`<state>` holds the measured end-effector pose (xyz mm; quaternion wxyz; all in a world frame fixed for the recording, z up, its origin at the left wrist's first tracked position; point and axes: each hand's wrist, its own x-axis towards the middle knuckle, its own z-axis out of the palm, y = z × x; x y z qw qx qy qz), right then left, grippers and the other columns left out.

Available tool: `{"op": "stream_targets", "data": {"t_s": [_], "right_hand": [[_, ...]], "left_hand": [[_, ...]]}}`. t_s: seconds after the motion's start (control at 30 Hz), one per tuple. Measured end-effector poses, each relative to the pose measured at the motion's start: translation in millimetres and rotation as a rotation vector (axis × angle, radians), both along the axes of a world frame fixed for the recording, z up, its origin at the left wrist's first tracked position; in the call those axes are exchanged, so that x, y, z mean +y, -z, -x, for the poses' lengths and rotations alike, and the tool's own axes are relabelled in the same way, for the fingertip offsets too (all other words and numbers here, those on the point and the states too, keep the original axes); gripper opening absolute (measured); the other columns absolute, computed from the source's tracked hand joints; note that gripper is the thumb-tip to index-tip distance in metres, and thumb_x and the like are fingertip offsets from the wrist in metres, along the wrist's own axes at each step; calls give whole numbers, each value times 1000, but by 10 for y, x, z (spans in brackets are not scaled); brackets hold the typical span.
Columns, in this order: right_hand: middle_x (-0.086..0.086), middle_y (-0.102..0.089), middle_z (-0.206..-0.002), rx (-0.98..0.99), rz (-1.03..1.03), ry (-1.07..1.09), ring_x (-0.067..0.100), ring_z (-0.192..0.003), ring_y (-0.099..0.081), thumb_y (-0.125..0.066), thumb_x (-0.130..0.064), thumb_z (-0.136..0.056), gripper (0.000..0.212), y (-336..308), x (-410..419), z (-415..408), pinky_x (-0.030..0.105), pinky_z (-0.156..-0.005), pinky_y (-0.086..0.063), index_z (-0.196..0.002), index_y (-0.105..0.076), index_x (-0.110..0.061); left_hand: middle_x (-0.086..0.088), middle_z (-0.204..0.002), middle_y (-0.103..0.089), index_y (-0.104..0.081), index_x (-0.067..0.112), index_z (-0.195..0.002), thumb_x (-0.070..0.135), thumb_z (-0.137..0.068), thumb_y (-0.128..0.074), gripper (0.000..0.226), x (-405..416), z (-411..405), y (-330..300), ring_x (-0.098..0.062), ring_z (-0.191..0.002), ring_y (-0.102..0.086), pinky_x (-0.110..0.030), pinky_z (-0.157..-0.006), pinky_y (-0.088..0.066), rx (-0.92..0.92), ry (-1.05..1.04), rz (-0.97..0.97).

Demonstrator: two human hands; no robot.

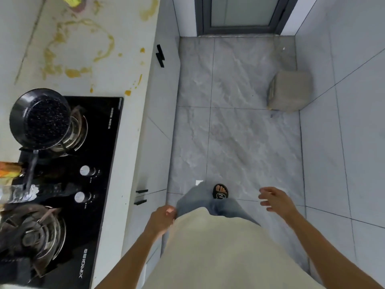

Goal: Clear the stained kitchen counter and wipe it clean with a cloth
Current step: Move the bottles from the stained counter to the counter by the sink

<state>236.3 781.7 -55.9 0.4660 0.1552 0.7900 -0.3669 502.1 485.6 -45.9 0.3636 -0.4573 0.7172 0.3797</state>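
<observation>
The white kitchen counter (129, 65) runs along the left, smeared with yellow-orange stains (73, 71) in loops and drips. At its far end a yellow-green object (71, 1) is cut off by the frame's top edge. My left hand (161, 219) hangs loosely curled beside my hip, near the cabinet front, holding nothing. My right hand (275, 200) is out over the floor with fingers spread and nothing in it. No cloth is in view.
A black gas hob (100, 163) is set in the counter, with a dark saucepan (41, 119) on the far burner. A clear glass (16, 193) and an orange packet (9, 168) sit at the left edge. A beige box (289, 90) stands on the grey tiled floor by the right wall.
</observation>
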Motion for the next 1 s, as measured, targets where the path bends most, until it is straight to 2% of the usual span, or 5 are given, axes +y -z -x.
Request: {"op": "stream_targets", "data": {"t_s": [0.17, 0.3, 0.43, 0.63, 1.0], "right_hand": [[12, -74, -107, 70, 87, -131, 25, -85, -68, -59, -18, -103, 18, -272, -920, 844, 31, -69, -50, -117, -69, -11], [7, -74, -107, 90, 111, -193, 24, -89, -71, -60, -20, -103, 18, -324, -1500, 1396, 31, -73, -52, -117, -70, -15], [9, -75, -105, 83, 76, -223, 23, -85, -69, -61, -18, -102, 16, -300, -1872, 1826, 28, -69, -51, -115, -70, -14], [21, -73, -109, 31, -34, -165, 28, -84, -66, -58, -14, -105, 20, -122, -1937, 2328, 32, -69, -48, -119, -68, -6], [17, -75, -100, -20, -146, -100, 36, -89, -71, -60, -14, -103, 15, 80, -2058, 3573, 40, -79, -49, -112, -70, -7]], "left_hand": [[5, -88, -75, -75, 22, -101, 26, -105, -56, 20, -213, 61, 83, -4, -71, -68, -7, -53, -44, -33, -155, -4], [12, -75, -69, -67, 32, -86, 22, -105, -59, 22, -555, 340, 159, 0, -60, -65, -7, -48, -44, -51, -269, 14], [6, -69, -69, -72, 16, -93, 16, -104, -57, 19, -1054, 898, 184, -1, -51, -62, -10, -44, -41, -43, -264, -20], [-4, -104, -76, -74, 14, -110, 21, -107, -56, 19, -1810, 2208, 28, -20, -91, -73, -22, -73, -54, 80, -268, -31], [-18, -116, -74, -71, 4, -121, 15, -105, -58, 23, -2748, 4304, -23, -38, -107, -72, -51, -102, -56, 254, -387, -114]]}}
